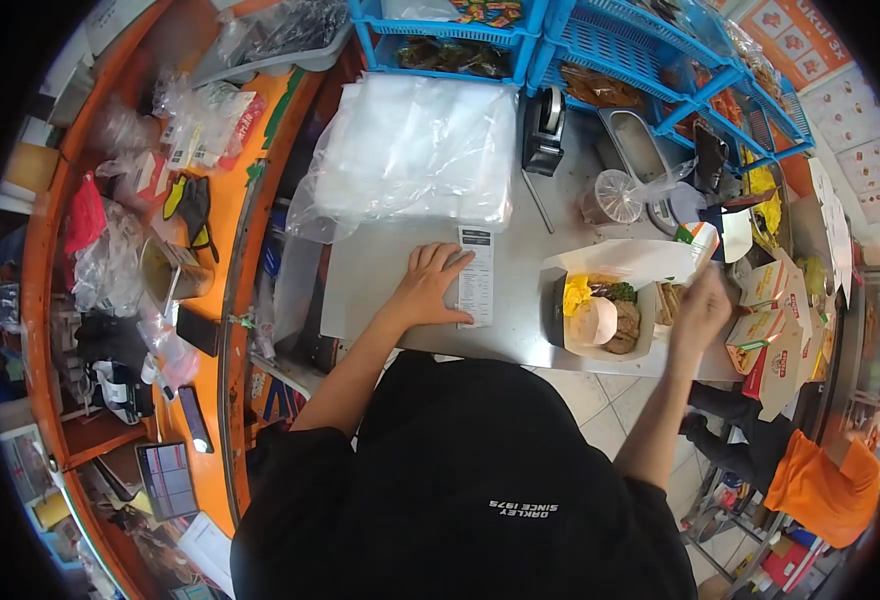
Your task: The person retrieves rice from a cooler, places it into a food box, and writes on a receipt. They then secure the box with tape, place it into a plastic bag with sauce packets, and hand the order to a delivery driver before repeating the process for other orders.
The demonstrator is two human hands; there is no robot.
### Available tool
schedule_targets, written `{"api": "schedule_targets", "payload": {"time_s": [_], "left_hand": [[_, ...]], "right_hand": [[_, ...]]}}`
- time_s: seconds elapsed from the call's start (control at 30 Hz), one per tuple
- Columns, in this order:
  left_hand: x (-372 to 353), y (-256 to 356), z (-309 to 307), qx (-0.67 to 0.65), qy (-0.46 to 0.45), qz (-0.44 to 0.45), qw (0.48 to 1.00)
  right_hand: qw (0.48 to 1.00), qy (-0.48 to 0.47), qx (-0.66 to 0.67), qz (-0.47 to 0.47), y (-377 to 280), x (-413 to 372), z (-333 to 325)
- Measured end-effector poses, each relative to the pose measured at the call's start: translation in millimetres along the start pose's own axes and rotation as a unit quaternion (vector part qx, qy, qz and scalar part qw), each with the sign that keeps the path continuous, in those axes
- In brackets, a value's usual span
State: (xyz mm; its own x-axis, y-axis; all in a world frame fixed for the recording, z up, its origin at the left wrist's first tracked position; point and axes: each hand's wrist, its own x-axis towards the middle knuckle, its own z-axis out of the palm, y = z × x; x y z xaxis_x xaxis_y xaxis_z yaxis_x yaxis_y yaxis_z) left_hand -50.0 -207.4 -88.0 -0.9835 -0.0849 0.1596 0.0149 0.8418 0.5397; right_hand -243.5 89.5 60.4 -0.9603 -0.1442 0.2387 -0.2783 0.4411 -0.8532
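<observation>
Receipt [476, 302]: white, printed, flat, one end toward tabletop's [516, 285] near edge. Box [600, 353]: upright, open, filled with yellow, green and brown food [623, 328], close to near edge, right of receipt.

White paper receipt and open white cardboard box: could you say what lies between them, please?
In the head view, only bare grey metal counter separates receipt and box.

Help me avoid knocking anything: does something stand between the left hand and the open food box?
Nothing upright is visible between the left hand and the open food box; only the receipt lies there, flat on the counter at the fingertips.
</observation>
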Motion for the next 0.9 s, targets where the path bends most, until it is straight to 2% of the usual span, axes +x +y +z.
{"api": "schedule_targets", "payload": {"time_s": [0.03,0.07,0.1,0.13,0.2,0.27,0.3,0.33,0.4,0.43,0.5,0.53,0.6,0.7,0.77,0.8,0.87,0.9], "left_hand": [[-2,-2,-3,0.005,0.003,-0.015,1.000],[-3,-4,-5,0.010,0.007,-0.029,1.000],[-6,-12,-6,0.009,0.009,-0.028,1.000],[-12,-25,-6,0.029,0.029,-0.049,0.998],[-18,-38,-12,0.050,0.052,-0.073,0.995],[-28,-45,-20,0.044,0.060,-0.091,0.993],[-31,-48,-23,0.045,0.058,-0.091,0.993],[-31,-49,-24,0.053,0.058,-0.073,0.994],[-30,-49,-26,0.060,0.058,-0.047,0.995],[-30,-47,-27,0.048,0.060,-0.047,0.996],[-34,-47,-29,0.032,0.062,-0.044,0.997],[-35,-48,-31,0.026,0.054,-0.037,0.998],[-32,-48,-28,0.007,0.045,-0.013,0.999],[-33,-52,-28,0.043,0.022,0.031,0.998],[-32,-50,-26,0.078,0.002,0.027,0.997],[-31,-48,-20,0.076,-0.003,0.047,0.996],[-28,-48,-9,0.090,-0.011,0.069,0.993],[-23,-45,-5,0.090,-0.017,0.081,0.992]], "right_hand": [[0.999,-0.048,-0.016,0.011,-27,-8,23],[0.957,0.002,-0.142,-0.254,-17,-15,57],[0.979,-0.186,0.003,-0.080,-66,-26,72],[0.963,-0.197,-0.001,-0.184,-66,-31,105],[0.935,-0.236,-0.119,-0.236,-68,-35,161],[0.885,-0.227,-0.337,-0.227,-36,-25,211],[0.861,-0.214,-0.405,-0.222,-19,-16,231],[0.832,-0.199,-0.471,-0.214,-3,-5,247],[0.824,-0.193,-0.519,-0.122,18,19,271],[0.824,-0.188,-0.521,-0.119,25,27,273],[0.870,-0.188,-0.447,-0.090,28,35,270],[0.868,-0.184,-0.453,-0.089,29,36,272],[0.902,-0.217,-0.373,-0.020,25,34,268],[0.903,-0.194,-0.384,-0.017,23,29,268],[0.907,-0.172,-0.384,-0.001,23,24,265],[0.893,-0.171,-0.416,-0.005,20,21,262],[0.910,-0.143,-0.387,-0.049,11,9,249],[0.911,-0.135,-0.388,-0.039,0,1,239]]}}
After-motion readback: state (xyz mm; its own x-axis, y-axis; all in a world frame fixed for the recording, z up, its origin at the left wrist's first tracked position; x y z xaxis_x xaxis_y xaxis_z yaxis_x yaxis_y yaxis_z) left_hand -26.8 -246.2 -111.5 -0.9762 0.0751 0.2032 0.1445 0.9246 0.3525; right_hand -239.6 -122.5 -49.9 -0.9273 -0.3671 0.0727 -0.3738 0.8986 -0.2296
